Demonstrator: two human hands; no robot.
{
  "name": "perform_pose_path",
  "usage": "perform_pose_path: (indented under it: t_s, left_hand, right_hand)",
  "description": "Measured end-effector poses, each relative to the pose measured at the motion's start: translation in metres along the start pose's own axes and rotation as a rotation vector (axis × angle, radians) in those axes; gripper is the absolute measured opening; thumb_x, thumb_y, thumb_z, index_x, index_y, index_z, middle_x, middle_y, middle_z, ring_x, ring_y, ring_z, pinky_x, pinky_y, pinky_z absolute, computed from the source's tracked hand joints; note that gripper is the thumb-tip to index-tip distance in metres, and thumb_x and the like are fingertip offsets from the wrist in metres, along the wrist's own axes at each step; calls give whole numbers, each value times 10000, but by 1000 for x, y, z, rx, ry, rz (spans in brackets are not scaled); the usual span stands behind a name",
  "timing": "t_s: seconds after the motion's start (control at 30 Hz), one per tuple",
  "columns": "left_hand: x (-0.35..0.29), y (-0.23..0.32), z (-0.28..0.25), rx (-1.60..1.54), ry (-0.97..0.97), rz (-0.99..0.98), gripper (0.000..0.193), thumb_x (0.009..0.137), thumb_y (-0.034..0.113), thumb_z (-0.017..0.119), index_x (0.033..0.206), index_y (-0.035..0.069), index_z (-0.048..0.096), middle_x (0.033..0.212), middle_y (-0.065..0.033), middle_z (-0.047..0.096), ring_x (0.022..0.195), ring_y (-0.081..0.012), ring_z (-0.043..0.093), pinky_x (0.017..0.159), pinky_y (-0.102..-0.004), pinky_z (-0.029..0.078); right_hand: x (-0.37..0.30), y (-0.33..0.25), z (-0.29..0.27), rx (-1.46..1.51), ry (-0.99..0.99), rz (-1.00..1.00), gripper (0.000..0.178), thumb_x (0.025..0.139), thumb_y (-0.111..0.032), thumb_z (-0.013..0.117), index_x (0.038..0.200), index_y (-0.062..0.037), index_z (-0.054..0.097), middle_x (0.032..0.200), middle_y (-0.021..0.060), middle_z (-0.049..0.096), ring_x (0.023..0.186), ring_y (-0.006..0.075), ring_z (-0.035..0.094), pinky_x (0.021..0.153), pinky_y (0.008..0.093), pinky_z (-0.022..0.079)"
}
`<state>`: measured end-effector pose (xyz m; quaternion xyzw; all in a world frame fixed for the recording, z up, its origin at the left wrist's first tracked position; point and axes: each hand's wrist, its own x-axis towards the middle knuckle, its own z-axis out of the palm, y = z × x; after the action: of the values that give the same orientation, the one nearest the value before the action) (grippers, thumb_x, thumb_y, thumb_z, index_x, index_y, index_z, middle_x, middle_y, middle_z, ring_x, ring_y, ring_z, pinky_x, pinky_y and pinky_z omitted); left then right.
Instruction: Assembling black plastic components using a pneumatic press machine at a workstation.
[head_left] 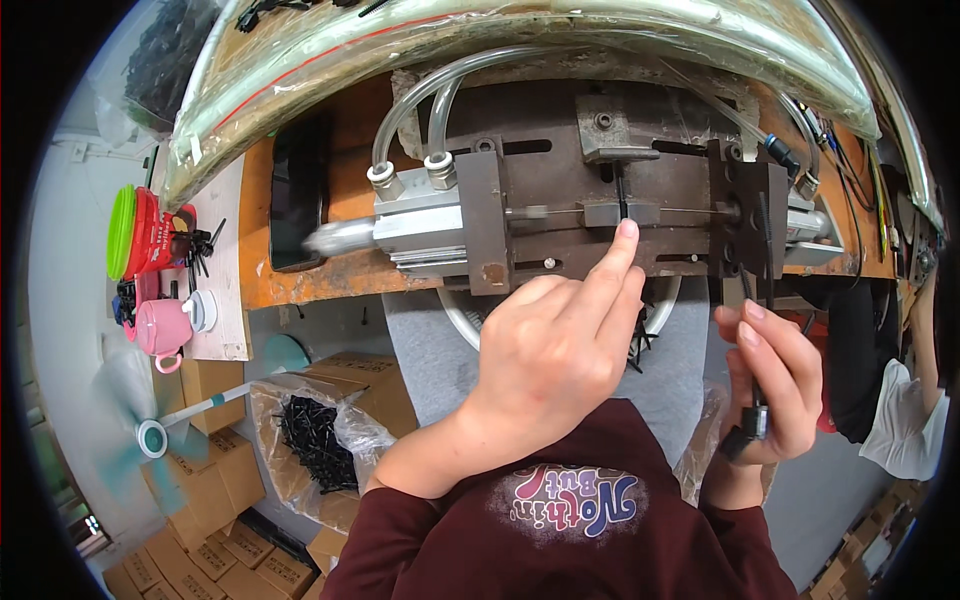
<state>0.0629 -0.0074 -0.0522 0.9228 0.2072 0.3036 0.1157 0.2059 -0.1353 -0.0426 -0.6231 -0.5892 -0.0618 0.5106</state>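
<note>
My left hand (555,350) reaches over the metal clamping fixture (590,245), index finger stretched out and its tip at the lower end of a thin black rod (621,185). That rod stands across a small grey block (648,214) in the fixture's middle. Its other fingers are partly bent, with nothing visible in them. To the right, my right hand (780,385) is closed on a black plastic part (757,420) with a blocky end below the fingers. Slim black stems rise past the fingertips there; I cannot tell whether they all belong to one part.
Pneumatic cylinders (425,235) with clear hoses (410,95) flank the fixture. A dark phone-like slab (298,195) lies left of it. Below left, a lined carton (375,375) holds many black parts (318,440). A fan (152,438), pink cup (160,328) and stacked cartons (215,480) stand leftward.
</note>
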Motion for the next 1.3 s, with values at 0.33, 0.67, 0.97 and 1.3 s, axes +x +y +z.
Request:
perform_pose_path:
  t_s: [0.33,0.67,0.97,1.3]
  left_hand:
    - [-9,10,-17,-846,43,-51,378,655,63,869,996,-15,725,933,-133,713,767,-223,692,651,-284,564]
    - [-7,-3,8,-113,104,20,313,661,49,793,959,-3,713,1134,-138,685,785,-233,678,707,-308,545]
    - [0,-2,2,-9,2,0,298,681,82,796,962,23,717,1144,-121,696,691,-190,674,602,-272,509]
    - [-8,15,-5,-465,198,49,367,663,63,854,991,17,698,941,-102,697,744,-210,692,610,-287,573]
  right_hand:
    - [10,1,17,-273,-127,-266,322,694,84,711,1016,68,720,1108,190,670,864,306,698,733,356,591]
    - [-6,15,8,402,47,100,335,980,-78,552,1269,-10,397,1230,372,549,1054,430,651,856,473,583]
    - [-9,0,0,308,90,364,356,1035,-170,440,1323,34,395,1265,319,549,1055,413,652,877,456,579]
    - [-12,-19,22,532,-242,423,458,1060,-284,382,1349,66,441,1304,275,560,1161,378,608,1034,463,451]
